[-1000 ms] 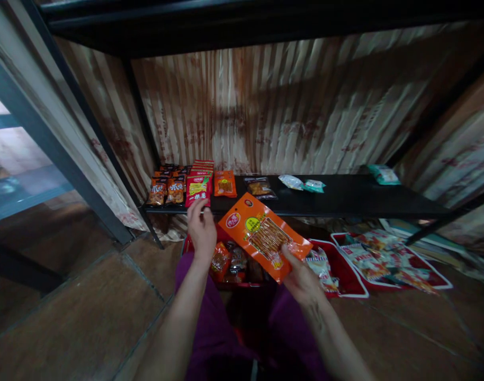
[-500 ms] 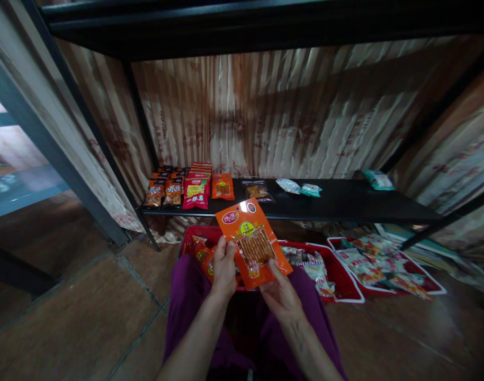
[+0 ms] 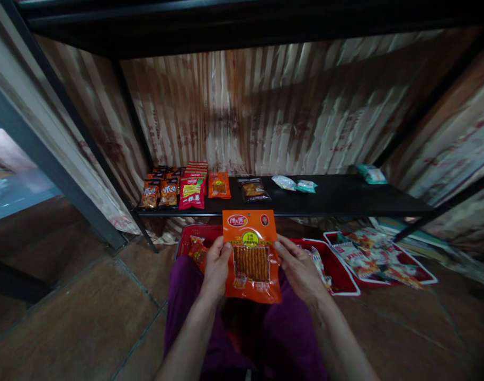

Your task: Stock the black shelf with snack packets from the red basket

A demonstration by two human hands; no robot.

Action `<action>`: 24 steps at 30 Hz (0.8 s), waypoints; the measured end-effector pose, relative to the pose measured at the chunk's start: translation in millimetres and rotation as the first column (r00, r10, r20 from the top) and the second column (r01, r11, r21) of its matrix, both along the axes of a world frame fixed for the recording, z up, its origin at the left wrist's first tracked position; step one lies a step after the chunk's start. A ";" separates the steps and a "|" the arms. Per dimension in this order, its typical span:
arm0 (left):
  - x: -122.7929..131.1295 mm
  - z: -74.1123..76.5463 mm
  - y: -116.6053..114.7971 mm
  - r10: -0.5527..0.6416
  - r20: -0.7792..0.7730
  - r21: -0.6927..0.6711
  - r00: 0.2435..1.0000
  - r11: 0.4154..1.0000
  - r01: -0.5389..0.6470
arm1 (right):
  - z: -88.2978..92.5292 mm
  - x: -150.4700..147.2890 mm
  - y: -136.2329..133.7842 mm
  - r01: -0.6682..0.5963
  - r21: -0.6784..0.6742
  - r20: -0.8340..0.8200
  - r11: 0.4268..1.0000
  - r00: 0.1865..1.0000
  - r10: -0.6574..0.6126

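I hold an orange snack packet (image 3: pixel 250 255) upright in front of me, its clear window showing brown sticks. My left hand (image 3: pixel 215 269) grips its left edge and my right hand (image 3: pixel 301 270) grips its right edge, fingers closed on the plastic. Just behind the packet stands a red basket (image 3: pixel 192 233) holding more packets. Beyond it runs a low black shelf (image 3: pixel 345 198) with rows of orange and red snack packets (image 3: pixel 174 189) at its left end.
A dark packet (image 3: pixel 253 189), two pale packets (image 3: pixel 295 184) and a green one (image 3: pixel 367 173) lie spread on the shelf. A second red basket (image 3: pixel 379 259) of packets sits on the floor at right. Striped sheeting lines the back. Brown tiled floor lies at left.
My left hand came back from the shelf and took the packet's left edge. The packet turned from tilted to upright and squared between both hands.
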State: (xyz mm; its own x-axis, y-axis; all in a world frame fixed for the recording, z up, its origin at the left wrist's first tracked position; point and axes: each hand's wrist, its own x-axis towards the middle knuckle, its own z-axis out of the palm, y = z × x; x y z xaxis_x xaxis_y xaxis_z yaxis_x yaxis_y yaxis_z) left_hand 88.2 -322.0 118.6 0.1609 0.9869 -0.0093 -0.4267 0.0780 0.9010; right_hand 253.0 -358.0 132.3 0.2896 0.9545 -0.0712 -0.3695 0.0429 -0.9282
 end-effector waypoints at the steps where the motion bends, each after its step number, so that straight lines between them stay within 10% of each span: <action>1: 0.5 -1.2 -1.0 0.004 -0.014 -0.007 1.000 1.000 -0.004 | 3.8 -1.6 1.9 0.004 0.002 -0.024 1.000 1.000 -0.004; 15: -5.5 -1.9 5.5 0.077 0.063 -0.040 0.995 0.996 -0.074 | -18.3 -8.6 -14.4 -0.192 -0.094 -0.072 0.977 0.980 0.186; 24: -18.3 34.5 28.4 0.186 0.064 -0.100 0.981 0.979 -0.179 | -26.2 -10.7 -9.0 -0.112 -0.144 -0.061 0.983 0.993 0.104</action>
State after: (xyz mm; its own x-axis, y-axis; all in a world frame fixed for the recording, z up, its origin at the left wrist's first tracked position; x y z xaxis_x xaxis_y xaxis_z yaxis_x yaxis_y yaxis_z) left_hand 69.9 -293.6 153.1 -0.0178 0.9951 -0.0972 -0.5058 0.0749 0.8594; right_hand 242.3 -367.0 106.1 0.1773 0.9579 -0.2258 -0.4134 -0.1357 -0.9004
